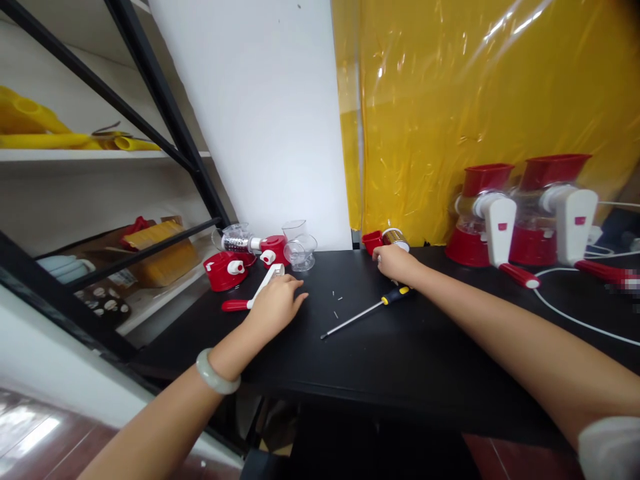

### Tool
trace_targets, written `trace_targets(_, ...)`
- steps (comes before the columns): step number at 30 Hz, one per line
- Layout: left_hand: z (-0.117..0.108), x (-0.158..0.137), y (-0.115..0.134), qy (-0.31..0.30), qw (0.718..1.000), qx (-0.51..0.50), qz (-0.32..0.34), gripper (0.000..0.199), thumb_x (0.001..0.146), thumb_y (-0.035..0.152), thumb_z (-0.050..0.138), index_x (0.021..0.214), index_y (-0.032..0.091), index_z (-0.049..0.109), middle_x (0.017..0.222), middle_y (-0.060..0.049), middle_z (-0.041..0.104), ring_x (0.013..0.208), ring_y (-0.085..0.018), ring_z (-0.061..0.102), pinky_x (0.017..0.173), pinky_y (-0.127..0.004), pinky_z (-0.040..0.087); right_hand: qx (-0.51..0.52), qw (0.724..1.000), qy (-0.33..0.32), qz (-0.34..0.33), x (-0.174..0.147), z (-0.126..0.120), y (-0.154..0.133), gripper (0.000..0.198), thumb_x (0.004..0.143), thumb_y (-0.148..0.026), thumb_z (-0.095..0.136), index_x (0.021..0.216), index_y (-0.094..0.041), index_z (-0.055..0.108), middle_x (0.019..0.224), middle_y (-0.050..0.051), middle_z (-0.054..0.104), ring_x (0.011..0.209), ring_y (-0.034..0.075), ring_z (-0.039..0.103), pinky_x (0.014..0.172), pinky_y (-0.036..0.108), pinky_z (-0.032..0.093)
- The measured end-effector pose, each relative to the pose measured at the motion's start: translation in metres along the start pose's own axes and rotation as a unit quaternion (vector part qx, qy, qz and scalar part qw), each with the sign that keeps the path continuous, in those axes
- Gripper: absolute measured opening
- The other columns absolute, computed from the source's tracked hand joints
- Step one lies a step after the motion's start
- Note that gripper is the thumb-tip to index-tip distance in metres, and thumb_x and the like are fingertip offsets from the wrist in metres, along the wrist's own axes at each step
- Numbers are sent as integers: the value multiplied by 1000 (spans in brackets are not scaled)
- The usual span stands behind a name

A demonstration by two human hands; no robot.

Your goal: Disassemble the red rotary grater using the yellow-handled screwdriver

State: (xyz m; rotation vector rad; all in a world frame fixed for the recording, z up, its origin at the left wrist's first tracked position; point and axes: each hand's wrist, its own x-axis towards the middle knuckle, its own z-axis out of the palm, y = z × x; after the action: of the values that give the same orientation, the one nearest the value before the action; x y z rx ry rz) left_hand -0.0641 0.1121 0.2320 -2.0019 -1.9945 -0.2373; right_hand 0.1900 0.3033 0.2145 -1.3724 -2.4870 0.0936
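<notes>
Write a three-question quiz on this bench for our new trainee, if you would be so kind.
1. Multiple choice: which part is nearest the left hand?
A) white cable
B) white crank with a red grip
C) perforated drum
2. True or false: the screwdriver has its handle nearer the right hand than its tip.
3. Count: how many red-and-clear machines stand in front of the yellow sheet with cranks attached?

Key: 1 B; 2 true; 3 two.
</notes>
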Motion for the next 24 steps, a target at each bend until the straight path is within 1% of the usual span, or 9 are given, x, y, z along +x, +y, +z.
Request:
trace_targets(3, 4, 13, -5, -51, 997, 33, -37, 31, 90, 25, 51, 112, 17, 70, 109, -14, 70, 101, -29, 66, 86, -38, 50, 11, 1000, 7, 6, 3, 1, 5, 27, 76, -9, 57, 96, -18, 73, 98, 12, 74, 92, 23, 68, 75, 27, 45)
trace_targets(6, 10, 26, -18, -89, 992, 43, -75, 29, 88, 19, 51, 107, 17, 73, 103, -15, 73, 96, -29, 68, 81, -38, 51, 26, 1000, 16, 9, 5, 0, 9, 26, 73, -8, 58, 92, -18, 74, 94, 10, 74, 89, 22, 68, 73, 25, 44)
trace_targets(9, 14, 32, -24, -88, 994, 28, -59, 28, 87, 20, 52, 102, 20, 75, 101, -11, 75, 97, -28, 68, 81, -35, 51, 44, 999, 25, 12, 6, 1, 11, 26, 72, -8, 59, 89, -18, 74, 91, 9, 74, 87, 22, 68, 72, 25, 44)
trace_targets(11, 14, 32, -19, -74, 997, 3, -34, 26, 86, 20, 53, 99, 21, 76, 99, -9, 76, 95, -27, 69, 82, -35, 51, 59, 998, 30, 12, 5, 1, 11, 24, 71, -7, 59, 87, -18, 74, 89, 10, 74, 86, 23, 68, 72, 26, 44)
trace_targets(13, 13, 30, -9, -62, 997, -43, -6, 24, 85, 21, 55, 96, 20, 76, 96, -8, 76, 91, -25, 70, 81, -34, 52, 77, 996, 35, 9, 4, 0, 9, 23, 70, -7, 60, 84, -17, 74, 88, 11, 74, 87, 23, 68, 73, 27, 45)
trace_targets(15, 11, 28, 3, -59, 992, -116, 5, 23, 85, 24, 59, 99, 19, 75, 95, -8, 77, 87, -22, 71, 79, -32, 53, 101, 994, 45, 3, 2, -2, 5, 22, 70, -6, 59, 83, -17, 74, 88, 11, 74, 87, 23, 68, 75, 27, 45)
trace_targets(19, 7, 25, 25, -50, 963, -265, -9, 35, 83, 36, 65, 110, 15, 70, 98, -9, 76, 87, -20, 72, 78, -29, 56, 168, 983, 69, -14, 0, -7, -8, 21, 73, -7, 58, 83, -16, 73, 86, 7, 75, 83, 19, 69, 76, 25, 48)
trace_targets(22, 2, 24, 39, -41, 936, -349, -16, 42, 84, 41, 63, 117, 14, 66, 102, -11, 75, 86, -19, 72, 78, -30, 57, 230, 971, 63, -21, -5, -7, -24, 22, 76, -7, 54, 88, -16, 71, 76, 4, 73, 65, 15, 68, 63, 22, 51)
trace_targets(24, -2, 21, 48, -40, 916, -398, -28, 53, 84, 44, 64, 127, 14, 59, 110, -14, 73, 83, -19, 72, 75, -30, 57, 268, 962, 51, -29, -11, -4, -37, 24, 77, -6, 52, 92, -16, 68, 73, 2, 72, 55, 12, 66, 54, 21, 51)
